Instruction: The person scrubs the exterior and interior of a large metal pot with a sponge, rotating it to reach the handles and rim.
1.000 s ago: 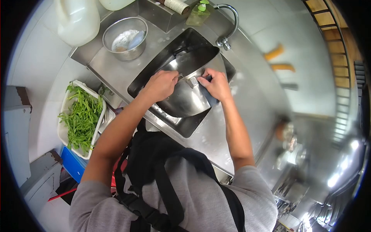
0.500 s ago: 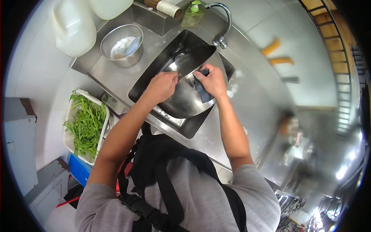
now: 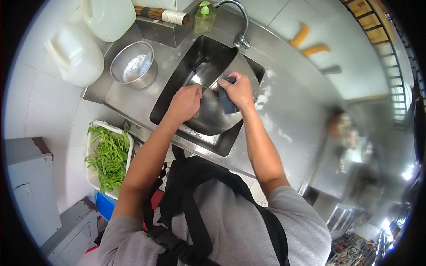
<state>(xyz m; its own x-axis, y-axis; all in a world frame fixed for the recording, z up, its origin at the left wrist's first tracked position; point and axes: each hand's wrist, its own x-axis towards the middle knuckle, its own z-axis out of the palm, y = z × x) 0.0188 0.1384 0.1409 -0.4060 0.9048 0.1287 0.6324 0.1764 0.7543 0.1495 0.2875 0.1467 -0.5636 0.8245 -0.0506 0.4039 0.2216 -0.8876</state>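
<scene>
A large stainless steel pot (image 3: 208,120) lies tilted in the sink (image 3: 165,95), its open mouth turned toward the back left. My left hand (image 3: 185,103) is closed around a thin metal handle at the near left of the pot. In my right hand (image 3: 239,92) is a dark grey scrubbing pad (image 3: 228,104), pinched and pressed on the pot near its rim. My right fingertips are partly hidden behind the pad and the rim.
Left of the sink stands a steel bowl (image 3: 153,73) with suds and a light blue item inside. A faucet (image 3: 242,41), soap bottle (image 3: 204,21), bamboo brush (image 3: 171,16) and white jugs (image 3: 75,57) line the back. Leafy greens (image 3: 108,155) fill a white basket (image 3: 90,174) below left.
The view has shifted, so the counter items sit differently in the frame. My right hand and the pad have moved slightly along the pot; my left hand keeps its hold.
</scene>
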